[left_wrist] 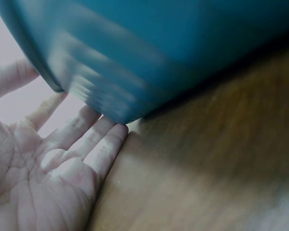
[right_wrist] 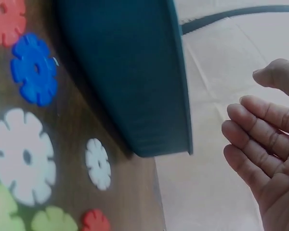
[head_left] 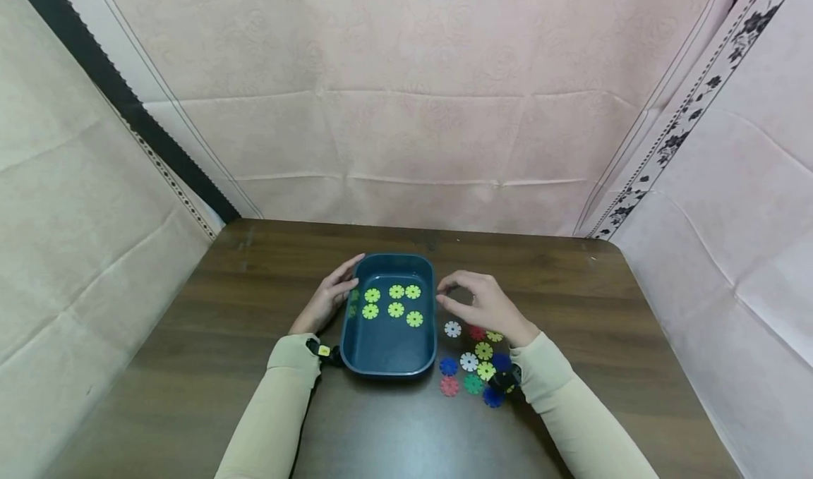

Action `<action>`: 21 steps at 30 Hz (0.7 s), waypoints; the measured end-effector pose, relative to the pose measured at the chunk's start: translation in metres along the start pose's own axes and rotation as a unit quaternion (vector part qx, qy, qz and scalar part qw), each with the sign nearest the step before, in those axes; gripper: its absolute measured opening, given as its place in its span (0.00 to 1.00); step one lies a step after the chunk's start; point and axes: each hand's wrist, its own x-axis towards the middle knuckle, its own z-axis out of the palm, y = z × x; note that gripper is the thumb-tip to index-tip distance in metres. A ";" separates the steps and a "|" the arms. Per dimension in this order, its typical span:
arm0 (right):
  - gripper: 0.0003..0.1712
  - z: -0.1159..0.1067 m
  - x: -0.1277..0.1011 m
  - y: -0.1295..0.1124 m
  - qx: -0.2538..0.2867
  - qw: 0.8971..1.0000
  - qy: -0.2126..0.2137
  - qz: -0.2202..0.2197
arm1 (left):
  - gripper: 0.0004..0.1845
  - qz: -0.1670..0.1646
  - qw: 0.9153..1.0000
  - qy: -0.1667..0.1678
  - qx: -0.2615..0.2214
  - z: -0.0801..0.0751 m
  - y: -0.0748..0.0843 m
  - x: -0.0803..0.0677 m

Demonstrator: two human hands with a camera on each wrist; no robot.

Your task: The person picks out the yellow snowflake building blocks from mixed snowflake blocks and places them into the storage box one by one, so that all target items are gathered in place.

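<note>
A dark blue tray [head_left: 389, 345] stands on the table with several yellow-green notched discs [head_left: 396, 310] lying flat in it. My left hand [head_left: 330, 294] is at the tray's left side. In the left wrist view its fairly straight fingers [left_wrist: 103, 149] rest against the tray wall [left_wrist: 149, 48], near the bottom edge. Just off the tray's right rim hovers my right hand [head_left: 480, 301]. The right wrist view shows this hand [right_wrist: 274, 139] with relaxed, slightly bent fingers, nothing in them, and the thumb apart. Nearest below it lies a white disc [head_left: 452, 329].
Right of the tray lie loose notched discs: blue [head_left: 448, 366], red [head_left: 449, 386], green [head_left: 473, 384], white [head_left: 468, 362] and yellow-green [head_left: 483, 350]. Some are partly under the right wrist. Pale cloth [head_left: 406, 133] hangs behind the wooden table [head_left: 286, 253] and at both sides.
</note>
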 end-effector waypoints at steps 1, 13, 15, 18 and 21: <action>0.08 -0.002 -0.002 0.001 -0.001 1.000 0.007 0.000 | 0.28 0.001 1.000 0.000 0.001 0.000 0.000 0.000; 0.14 -0.019 -0.037 0.002 -0.002 0.997 0.055 0.048 | 0.28 -0.010 1.000 0.004 0.015 0.003 -0.003 -0.004; 0.14 -0.024 -0.043 0.004 -0.005 0.996 0.065 0.058 | 0.28 -0.013 1.000 0.008 0.014 0.004 -0.003 -0.004; 0.13 -0.035 -0.048 0.002 -0.006 0.994 0.076 0.076 | 0.28 -0.010 1.000 0.013 0.013 0.004 -0.002 -0.002; 0.11 -0.048 -0.056 -0.007 -0.011 0.991 0.082 0.108 | 0.28 -0.008 1.000 0.014 0.014 0.005 0.001 0.001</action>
